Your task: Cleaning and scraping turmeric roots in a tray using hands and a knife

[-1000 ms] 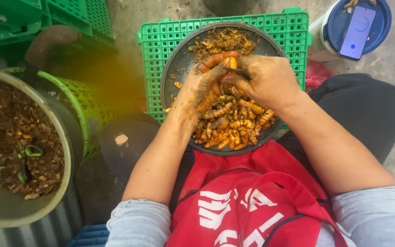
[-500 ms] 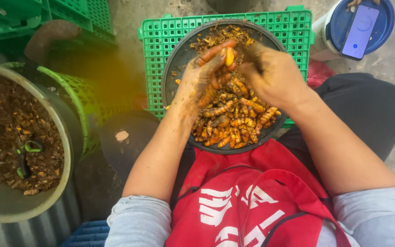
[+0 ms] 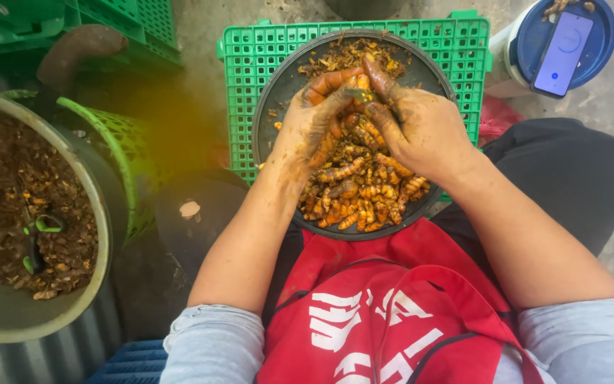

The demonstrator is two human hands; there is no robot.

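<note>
Pretty messy setup here. A small orange root piece (image 3: pixel 361 83) is pinched between the fingers of the left hand (image 3: pixel 315 122) and the right hand (image 3: pixel 421 128), both stained yellow-brown and curled tight around it, just above the far side of a dark round pan (image 3: pixel 268 107). The pan is filled with a heap of peeled orange roots (image 3: pixel 364 192) near the lap and brown scraps (image 3: pixel 349 53) at the back. It's set on a green plastic crate (image 3: pixel 239 85). A big grey tub (image 3: pixel 8 313) of brown peelings is seen at the left, and a phone (image 3: pixel 563 53) is lying on a blue lid (image 3: pixel 598 28) at top right.
</note>
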